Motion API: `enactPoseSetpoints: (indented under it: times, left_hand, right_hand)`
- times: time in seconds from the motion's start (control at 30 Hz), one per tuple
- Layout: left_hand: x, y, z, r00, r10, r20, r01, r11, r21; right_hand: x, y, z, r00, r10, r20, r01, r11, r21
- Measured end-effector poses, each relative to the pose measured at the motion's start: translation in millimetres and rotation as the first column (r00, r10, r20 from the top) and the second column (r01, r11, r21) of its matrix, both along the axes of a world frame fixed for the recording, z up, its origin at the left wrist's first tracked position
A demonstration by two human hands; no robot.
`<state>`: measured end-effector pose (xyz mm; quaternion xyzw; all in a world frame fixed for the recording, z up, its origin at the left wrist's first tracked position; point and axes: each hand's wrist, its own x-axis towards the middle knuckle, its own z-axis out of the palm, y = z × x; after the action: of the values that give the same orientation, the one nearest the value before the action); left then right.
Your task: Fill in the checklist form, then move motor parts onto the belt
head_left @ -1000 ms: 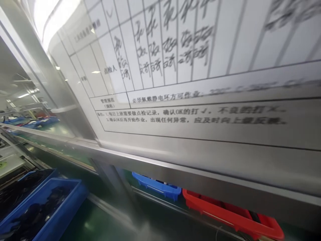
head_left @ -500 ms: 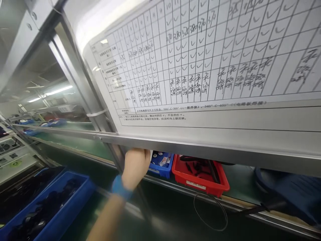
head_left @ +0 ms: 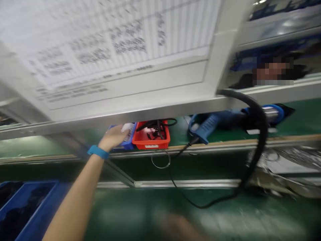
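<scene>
Right, big picture first: the white check sheet (head_left: 107,50) hangs tilted above the reach, on its metal rail (head_left: 125,115). Below and nearer lies the green belt (head_left: 140,214). The left hand (head_left: 113,137), blue wrist strap (head_left: 98,152) on, is stretched out into the small blue bin (head_left: 128,144), fingers curled over something pale inside; whether it grips is too blurred to tell. Just beside it sits the red bin (head_left: 150,140). Picking looks under way; next calls for a clean lift out.
</scene>
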<state>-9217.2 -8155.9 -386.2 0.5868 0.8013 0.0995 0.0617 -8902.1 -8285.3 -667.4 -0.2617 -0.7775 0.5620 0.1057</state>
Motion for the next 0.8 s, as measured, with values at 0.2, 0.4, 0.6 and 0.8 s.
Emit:
enactPoseSetpoints:
  times: [0.2, 0.4, 0.6, 0.8]
  left_hand:
    - [11.9, -6.6, -1.1, 0.956, 0.244, -0.165, -0.233, 0.969, 0.084]
    - [34.4, -28.8, -7.2, 0.93, 0.327, -0.167, -0.217, 0.856, 0.469]
    - [49.9, -83.3, -70.8, 0.965, 0.222, -0.136, -0.09, 0.774, 0.627]
    - [163.3, -241.1, -254.9, 0.93, 0.274, 0.246, -0.363, 0.797, 0.483]
  right_hand:
    - [25.0, -29.6, 0.4, 1.0, -0.001, 0.026, 0.0, 0.999, 0.044]
    - [55.0, -53.1, 19.2, 0.994, 0.079, 0.077, -0.075, 0.996, -0.054]
    - [95.3, -81.9, 24.0, 0.895, 0.418, 0.158, -0.355, 0.879, -0.319]
    - [148.8, -89.5, 15.4, 0.861, 0.448, 0.239, -0.327, 0.849, -0.415]
